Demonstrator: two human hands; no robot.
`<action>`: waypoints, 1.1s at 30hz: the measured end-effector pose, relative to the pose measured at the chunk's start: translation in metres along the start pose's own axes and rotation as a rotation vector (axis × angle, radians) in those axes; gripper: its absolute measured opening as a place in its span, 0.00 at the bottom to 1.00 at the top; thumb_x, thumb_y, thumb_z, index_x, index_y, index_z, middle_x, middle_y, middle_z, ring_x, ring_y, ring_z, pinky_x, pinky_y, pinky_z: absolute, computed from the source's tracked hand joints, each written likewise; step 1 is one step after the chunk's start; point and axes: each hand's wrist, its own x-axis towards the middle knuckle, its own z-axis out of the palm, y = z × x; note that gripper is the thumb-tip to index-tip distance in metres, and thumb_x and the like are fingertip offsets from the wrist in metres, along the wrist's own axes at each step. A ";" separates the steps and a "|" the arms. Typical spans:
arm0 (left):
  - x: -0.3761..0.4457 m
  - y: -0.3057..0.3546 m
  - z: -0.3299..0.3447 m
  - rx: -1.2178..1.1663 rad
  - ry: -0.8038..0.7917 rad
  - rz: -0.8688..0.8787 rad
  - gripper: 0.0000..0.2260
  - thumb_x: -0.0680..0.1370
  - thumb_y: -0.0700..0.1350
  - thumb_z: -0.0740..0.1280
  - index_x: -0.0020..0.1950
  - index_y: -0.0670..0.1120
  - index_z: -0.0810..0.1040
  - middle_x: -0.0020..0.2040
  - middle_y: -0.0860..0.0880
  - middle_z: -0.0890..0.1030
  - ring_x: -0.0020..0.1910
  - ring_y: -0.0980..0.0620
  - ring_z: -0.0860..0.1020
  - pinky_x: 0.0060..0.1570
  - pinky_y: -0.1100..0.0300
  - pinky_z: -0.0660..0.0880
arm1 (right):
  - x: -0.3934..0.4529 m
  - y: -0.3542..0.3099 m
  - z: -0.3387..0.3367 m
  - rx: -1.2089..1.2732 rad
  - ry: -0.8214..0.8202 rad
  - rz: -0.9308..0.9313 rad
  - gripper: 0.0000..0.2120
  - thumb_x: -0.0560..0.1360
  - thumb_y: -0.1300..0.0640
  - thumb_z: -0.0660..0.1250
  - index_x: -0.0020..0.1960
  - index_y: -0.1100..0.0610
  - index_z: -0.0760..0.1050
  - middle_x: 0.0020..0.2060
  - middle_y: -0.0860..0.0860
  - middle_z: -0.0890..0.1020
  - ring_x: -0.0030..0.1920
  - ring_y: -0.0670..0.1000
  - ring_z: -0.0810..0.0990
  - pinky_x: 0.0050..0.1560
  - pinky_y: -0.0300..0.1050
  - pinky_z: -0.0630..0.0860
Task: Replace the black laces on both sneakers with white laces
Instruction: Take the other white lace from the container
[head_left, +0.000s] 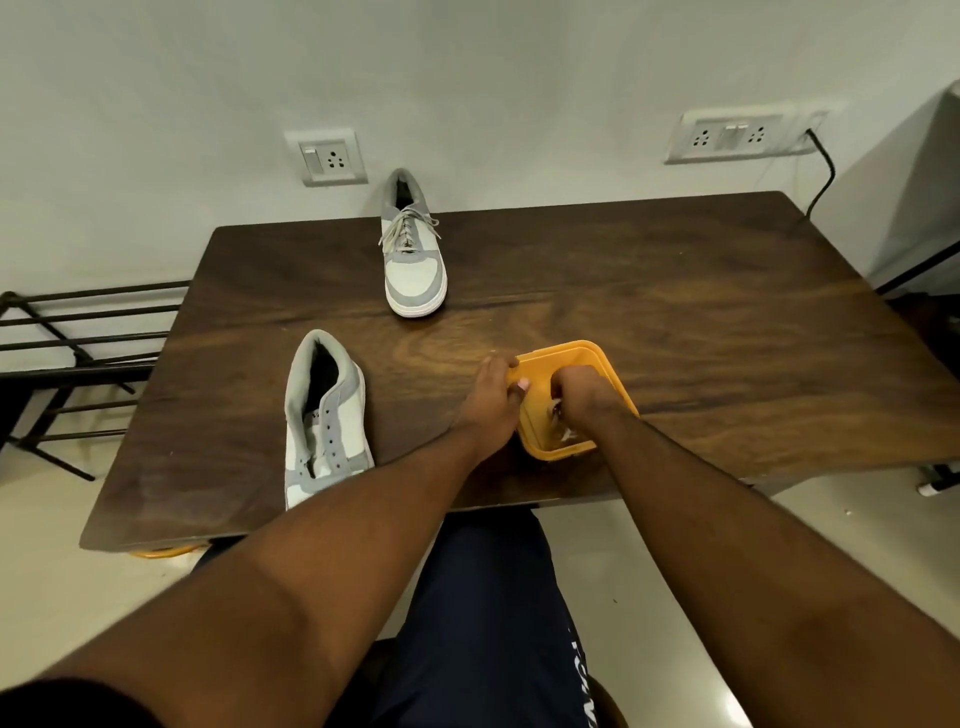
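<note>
In the head view, a dark wooden bench (675, 291) stands against a pale wall, and a person seated at its near edge reaches both bare arms onto it.

The left hand (491, 397) rests against the left wall of a yellow container (597, 358) that sits on the bench near the front edge. Its fingers curl round the container's far-left corner and the thumb lies over the rim, so this grip is clamped on the container.

The right hand (582, 392) is down inside the container with its fingers curled. Something pale (563, 431) shows under it, but it is too small and too hidden to tell what it is, and I cannot tell whether this grip holds it or is merely closed.

The near sneaker (324, 415), grey and white, lies on the bench to the left of the hands, well apart from the container. Its heel points away from the person and its toe is hidden behind the left forearm. Its eyelets show bare, with no lace threaded through them.

The far sneaker (413, 249), of the same colours, stands at the back edge of the bench close to the wall, toe toward the person. It carries a white lace (408, 228), threaded and with loose ends spread out to both sides.

On the wall behind are a single socket plate (330, 158) and a longer socket panel (737, 135) to the right, with a black cable (823, 176) hanging from it. A black metal rack (78, 338) stands on the floor to the left of the bench.
</note>
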 end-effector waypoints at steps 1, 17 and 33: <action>-0.003 0.003 -0.003 -0.024 0.045 -0.020 0.14 0.83 0.47 0.58 0.67 0.45 0.70 0.66 0.44 0.71 0.64 0.46 0.71 0.59 0.59 0.67 | -0.003 -0.003 -0.004 0.061 0.063 -0.012 0.06 0.74 0.65 0.65 0.47 0.56 0.77 0.47 0.55 0.82 0.48 0.56 0.80 0.48 0.49 0.78; -0.173 -0.051 -0.109 -0.857 0.463 -0.291 0.04 0.78 0.44 0.69 0.48 0.45 0.83 0.37 0.51 0.84 0.37 0.55 0.80 0.38 0.62 0.76 | -0.118 -0.157 0.064 1.145 0.214 -0.115 0.06 0.72 0.65 0.72 0.48 0.59 0.84 0.40 0.54 0.85 0.38 0.47 0.82 0.37 0.43 0.78; -0.222 -0.052 -0.236 -0.904 1.020 -0.160 0.10 0.80 0.45 0.66 0.39 0.49 0.75 0.29 0.52 0.71 0.23 0.57 0.65 0.22 0.65 0.62 | -0.154 -0.187 0.071 0.657 0.082 -0.343 0.14 0.75 0.68 0.67 0.59 0.59 0.78 0.35 0.55 0.78 0.31 0.46 0.75 0.33 0.37 0.74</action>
